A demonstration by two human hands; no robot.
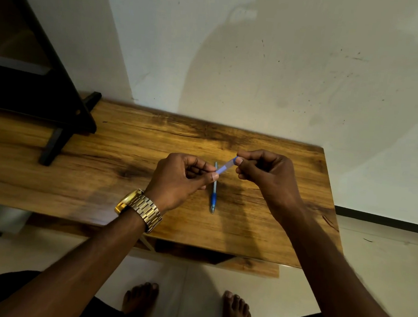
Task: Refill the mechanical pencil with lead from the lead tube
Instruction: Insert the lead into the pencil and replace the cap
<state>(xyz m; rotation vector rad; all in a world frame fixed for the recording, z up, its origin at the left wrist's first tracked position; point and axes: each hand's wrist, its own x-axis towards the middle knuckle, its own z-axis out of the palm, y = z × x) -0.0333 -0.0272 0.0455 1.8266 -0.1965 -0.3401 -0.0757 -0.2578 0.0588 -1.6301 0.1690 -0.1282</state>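
Observation:
A small translucent lead tube [225, 166] with a blue end hangs above the wooden table [127, 151], held between both hands. My left hand [181, 178] pinches its lower end with thumb and forefinger. My right hand [264, 173] pinches its upper blue cap end. Below the tube, a mechanical pencil [213, 196] with a blue grip lies flat on the table, tip pointing toward me, its far end partly hidden behind the tube and my left thumb.
A dark shelf frame [63, 110] stands on the table's left part. A white wall rises right behind the table. A gold watch [140, 208] sits on my left wrist. My bare feet [189, 308] rest on the pale tiled floor.

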